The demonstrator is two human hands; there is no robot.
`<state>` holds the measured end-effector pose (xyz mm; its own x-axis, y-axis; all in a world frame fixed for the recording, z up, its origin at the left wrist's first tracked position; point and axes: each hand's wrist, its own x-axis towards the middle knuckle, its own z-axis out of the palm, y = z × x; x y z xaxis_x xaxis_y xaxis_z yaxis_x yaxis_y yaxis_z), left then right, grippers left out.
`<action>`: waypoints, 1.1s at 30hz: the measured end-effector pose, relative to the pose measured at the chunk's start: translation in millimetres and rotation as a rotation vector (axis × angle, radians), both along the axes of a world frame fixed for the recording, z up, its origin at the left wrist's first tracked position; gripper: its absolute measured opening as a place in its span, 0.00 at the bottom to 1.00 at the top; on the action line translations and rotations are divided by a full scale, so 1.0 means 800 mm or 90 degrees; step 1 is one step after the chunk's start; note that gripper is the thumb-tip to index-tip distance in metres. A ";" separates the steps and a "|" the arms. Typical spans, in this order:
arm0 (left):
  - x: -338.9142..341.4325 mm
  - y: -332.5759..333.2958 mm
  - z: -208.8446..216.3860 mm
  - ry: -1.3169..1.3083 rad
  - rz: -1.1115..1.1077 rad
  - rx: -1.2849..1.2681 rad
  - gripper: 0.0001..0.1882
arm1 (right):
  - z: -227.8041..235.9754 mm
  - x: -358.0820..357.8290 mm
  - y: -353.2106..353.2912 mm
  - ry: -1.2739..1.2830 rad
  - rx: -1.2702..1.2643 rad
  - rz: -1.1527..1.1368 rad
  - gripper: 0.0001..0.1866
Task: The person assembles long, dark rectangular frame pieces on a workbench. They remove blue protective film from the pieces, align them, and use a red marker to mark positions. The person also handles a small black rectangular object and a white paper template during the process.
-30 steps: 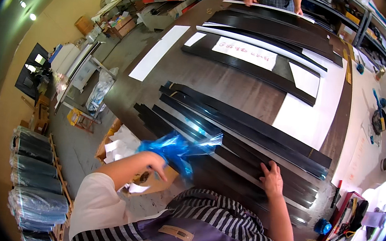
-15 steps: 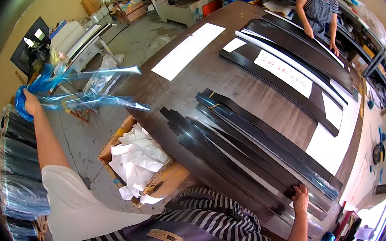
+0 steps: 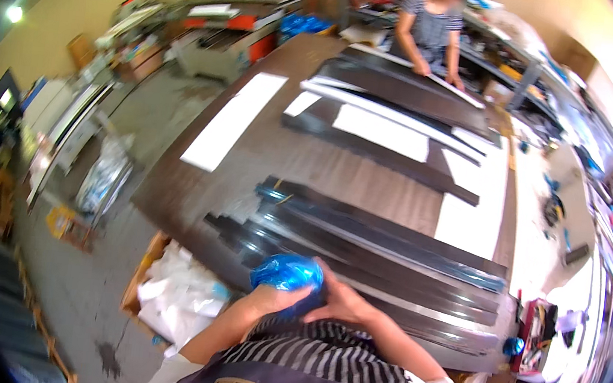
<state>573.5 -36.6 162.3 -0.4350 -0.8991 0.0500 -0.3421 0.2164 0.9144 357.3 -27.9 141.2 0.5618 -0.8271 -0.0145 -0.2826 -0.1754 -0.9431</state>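
Blue film (image 3: 285, 270) sits bunched in the clasping left grip (image 3: 276, 298), the right grip (image 3: 341, 301) seemingly spread alongside.

To my left: carton (image 3: 135, 290), white scraps (image 3: 178, 290) heaped inside. My right: red toolbox (image 3: 529, 320). Across table (image 3: 175, 182) from me: co-worker (image 3: 425, 29), shelves (image 3: 528, 79) behind. White sheet (image 3: 236, 119), table's left side.

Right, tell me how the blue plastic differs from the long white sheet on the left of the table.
The blue plastic is glossy blue, while the white sheet is plain white. The plastic is bunched into a rounded wad; the sheet lies flat and long. The plastic is at the left hand, whereas no hand touches the sheet. Both look brighter than the dark strips.
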 end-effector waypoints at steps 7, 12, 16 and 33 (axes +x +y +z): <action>-0.089 -0.043 0.111 0.696 0.034 0.497 0.08 | 0.014 0.018 0.026 -0.217 0.171 -0.067 0.14; -0.063 -0.043 0.103 0.293 -0.427 0.669 0.12 | -0.034 -0.089 0.033 -0.015 0.059 -0.208 0.17; -0.094 -0.032 0.019 -0.187 -0.272 0.216 0.16 | 0.037 -0.089 0.042 -0.100 0.196 -0.364 0.22; -0.186 -0.003 -0.067 0.506 -0.218 0.649 0.12 | -0.021 -0.053 0.072 0.114 -0.300 -0.663 0.18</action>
<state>425.0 -38.7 108.9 -0.8103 -0.5384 -0.2312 0.2888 -0.7104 0.6418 314.5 29.7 124.7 -0.3740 -0.8331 0.4074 -0.6192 -0.1027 -0.7785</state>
